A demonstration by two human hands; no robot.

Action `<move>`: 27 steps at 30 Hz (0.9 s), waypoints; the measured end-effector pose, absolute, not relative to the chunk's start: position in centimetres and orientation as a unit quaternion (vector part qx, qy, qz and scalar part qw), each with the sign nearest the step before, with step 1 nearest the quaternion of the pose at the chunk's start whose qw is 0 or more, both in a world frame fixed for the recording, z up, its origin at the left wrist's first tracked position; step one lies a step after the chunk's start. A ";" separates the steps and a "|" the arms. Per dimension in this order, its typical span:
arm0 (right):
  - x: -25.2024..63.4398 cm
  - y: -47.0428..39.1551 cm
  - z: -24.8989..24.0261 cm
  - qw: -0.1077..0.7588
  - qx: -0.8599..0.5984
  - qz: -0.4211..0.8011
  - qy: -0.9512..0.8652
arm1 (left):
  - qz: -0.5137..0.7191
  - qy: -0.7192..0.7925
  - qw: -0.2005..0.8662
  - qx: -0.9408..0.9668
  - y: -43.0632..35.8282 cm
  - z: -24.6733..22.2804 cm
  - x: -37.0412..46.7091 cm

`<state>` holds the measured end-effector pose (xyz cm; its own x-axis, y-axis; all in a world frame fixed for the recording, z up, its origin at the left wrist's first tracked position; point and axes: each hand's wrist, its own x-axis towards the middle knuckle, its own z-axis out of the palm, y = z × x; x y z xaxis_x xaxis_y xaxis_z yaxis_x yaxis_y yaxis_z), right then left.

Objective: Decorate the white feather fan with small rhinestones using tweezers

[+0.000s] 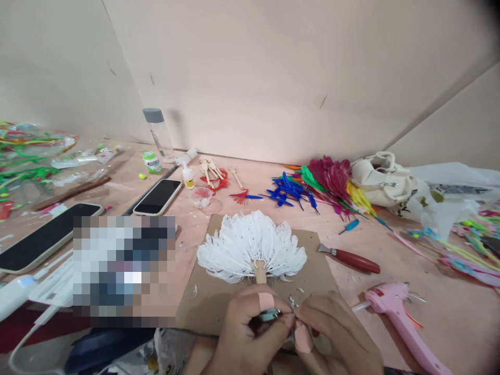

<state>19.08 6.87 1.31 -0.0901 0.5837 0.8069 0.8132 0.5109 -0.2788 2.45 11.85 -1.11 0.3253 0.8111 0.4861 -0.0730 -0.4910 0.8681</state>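
Observation:
A white feather fan (pixel 252 245) lies on a brown cardboard sheet (pixel 203 302), with small beads round the top of its wooden handle (pixel 260 272). My left hand (pixel 258 328) is just below the fan, its fingers closed round a small metal tool (pixel 269 315). Close against it on the right, my right hand (pixel 336 328) pinches with thumb and finger; what it holds is too small to name. Both hands have pinkish strips on a finger. Tiny silvery bits (pixel 292 302) show just above the meeting fingertips.
A red-handled blade (pixel 355 260) and a pink glue gun (pixel 406 323) lie right. Coloured feathers (pixel 289 190) and a white bag (pixel 383 179) are behind. Phones (pixel 158 197), a glue bottle (pixel 188 177), a green jar (pixel 151 162) and a clear bottle (pixel 160 135) stand or lie left.

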 end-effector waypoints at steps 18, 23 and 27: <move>18.3 6.0 -1.0 0.556 -0.498 0.088 -0.660 | 0.510 0.256 0.501 0.651 12.3 -1.2 2.5; 18.5 6.3 -0.5 0.569 -0.504 0.107 -0.641 | 0.513 0.269 0.495 0.648 12.5 -0.8 2.1; 19.1 5.8 -0.7 0.561 -0.533 0.106 -0.625 | 0.513 0.257 0.493 0.654 12.5 -0.5 2.0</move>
